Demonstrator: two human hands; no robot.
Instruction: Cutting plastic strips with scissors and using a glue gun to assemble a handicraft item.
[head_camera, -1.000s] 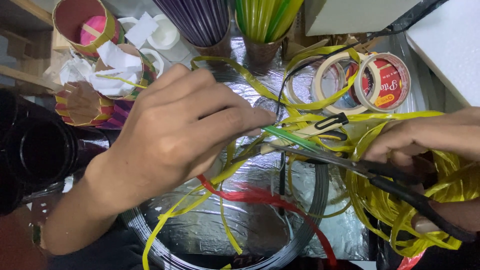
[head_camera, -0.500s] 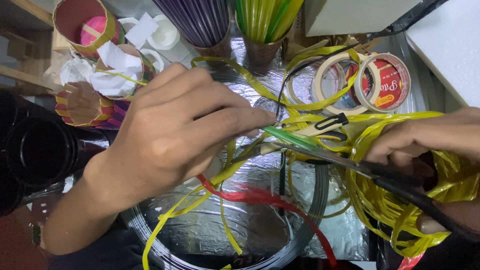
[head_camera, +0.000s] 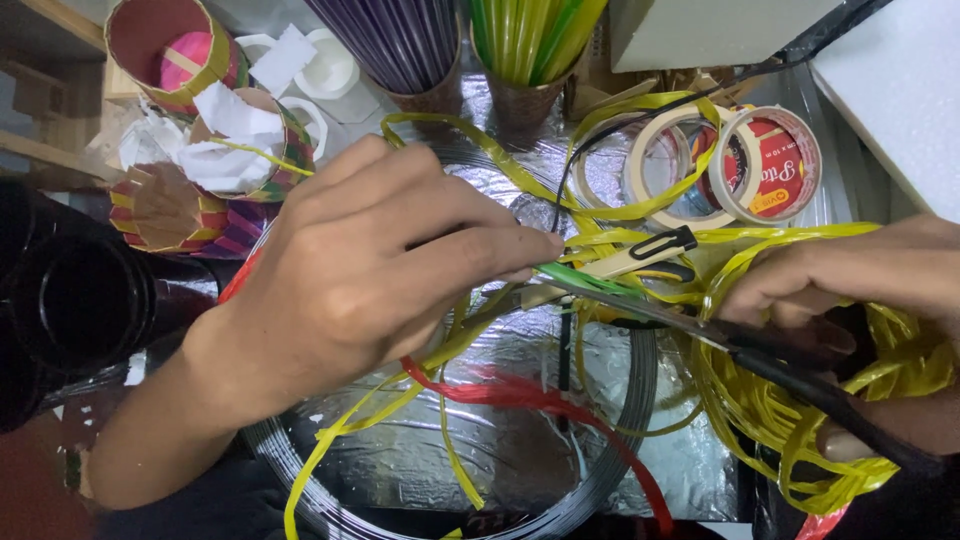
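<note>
Nearest the camera, at 6 o'clock, a coil of grey wire (head_camera: 610, 455) lies flat on the foil-covered work surface (head_camera: 520, 360), with one red plastic strip (head_camera: 540, 398) crossing it and loose yellow strips (head_camera: 440, 395) trailing over its rim. The left hand (head_camera: 370, 270), centre-left, is closed in a pinch: thumb and forefinger meet on the end of a green strip (head_camera: 585, 280), holding it taut and level toward 3 o'clock, probably so it presents a firm edge to the blades. The right hand (head_camera: 860, 290), at 3 o'clock, is wrapped around the dark handles of a pair of scissors (head_camera: 700, 325); the blades run toward 9 o'clock and lie against the green strip just beside the left fingertips. Whether the blades are parted or shut cannot be told here, since they overlap. A bundle of yellow strip (head_camera: 790, 420) sits under and around the right hand at 4 o'clock, apparently kept close as stock. A second cutting tool with a cream body and black handle (head_camera: 645, 250) lies just behind the strip. At 9 o'clock, a dark cylinder (head_camera: 70, 300). Farther, at 1 o'clock, two rolls of tape (head_camera: 730, 165) lie touching side by side. At 12 o'clock, two cups stand upright: one holds purple strips (head_camera: 400, 45), one green and yellow strips (head_camera: 530, 40). At 10–11 o'clock, three woven striped baskets (head_camera: 170, 50) stand grouped, with white scraps among them.
</note>
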